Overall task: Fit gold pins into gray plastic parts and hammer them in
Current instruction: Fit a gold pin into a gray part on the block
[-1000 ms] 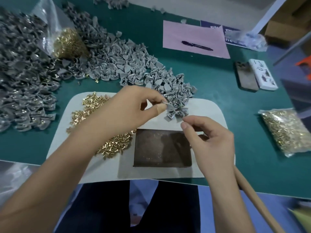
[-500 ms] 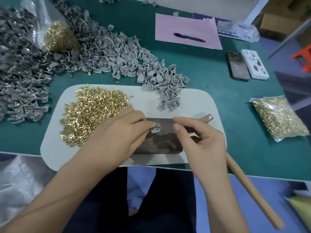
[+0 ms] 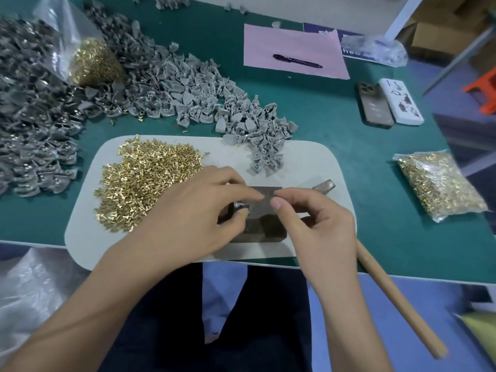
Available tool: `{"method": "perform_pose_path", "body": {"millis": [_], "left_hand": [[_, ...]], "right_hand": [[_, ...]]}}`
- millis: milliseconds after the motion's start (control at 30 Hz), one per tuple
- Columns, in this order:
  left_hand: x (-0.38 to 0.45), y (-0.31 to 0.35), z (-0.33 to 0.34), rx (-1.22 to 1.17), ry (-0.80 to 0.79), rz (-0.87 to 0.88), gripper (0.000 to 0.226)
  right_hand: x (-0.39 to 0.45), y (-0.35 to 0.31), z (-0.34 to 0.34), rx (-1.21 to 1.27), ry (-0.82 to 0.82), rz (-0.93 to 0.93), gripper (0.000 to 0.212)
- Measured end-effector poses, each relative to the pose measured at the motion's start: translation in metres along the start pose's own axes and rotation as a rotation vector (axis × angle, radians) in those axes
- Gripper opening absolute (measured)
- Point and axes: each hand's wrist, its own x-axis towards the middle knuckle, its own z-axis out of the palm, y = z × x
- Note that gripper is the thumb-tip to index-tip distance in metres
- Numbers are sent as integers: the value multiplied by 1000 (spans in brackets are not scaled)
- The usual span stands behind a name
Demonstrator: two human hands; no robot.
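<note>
Here, both hands meet over the dark metal block (image 3: 264, 224): the left hand (image 3: 193, 216) pinches a gray plastic part (image 3: 241, 206) on it, the right hand (image 3: 316, 224) pinches at something too small to identify. Gold pins (image 3: 145, 181) and unfitted parts (image 3: 204, 103) remain heaped; the hammer (image 3: 397, 299) lies idle on the counter (image 3: 349, 146).

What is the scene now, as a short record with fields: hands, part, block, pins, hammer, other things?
left hand: holds a gray part down on the metal block
right hand: fingers pinched over the block; what they hold is too small to tell
metal block: on the white mat
loose gold pins: heaped on the mat's left side
hammer: lying under the right hand, handle past the table edge
other: bag of pins at right; two phones; pen on pink paper
</note>
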Motion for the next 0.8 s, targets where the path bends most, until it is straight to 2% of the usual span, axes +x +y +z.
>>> {"method": "perform_pose_path", "body": {"millis": [100, 233, 333, 433, 533, 667, 800], "left_hand": [[12, 0, -2, 7, -79, -56, 24], [19, -4, -5, -123, -17, -244, 7], [17, -5, 0, -95, 47, -327, 22], [5, -5, 4, -137, 103, -344, 31], [-10, -10, 4, -208, 69, -291, 16], [-13, -10, 8, -279, 100, -316, 20], [-6, -6, 16, -253, 153, -326, 12]], "right_hand": [[0, 1, -4, -19, 25, 17, 13], [-2, 0, -5, -25, 30, 27, 13], [-4, -1, -1, -49, -8, 8, 16], [-6, 0, 5, -105, -33, -35, 21], [-6, 1, 10, -184, -44, -98, 19], [0, 1, 18, -331, -58, -227, 15], [13, 0, 18, -336, -99, -215, 12]]}}
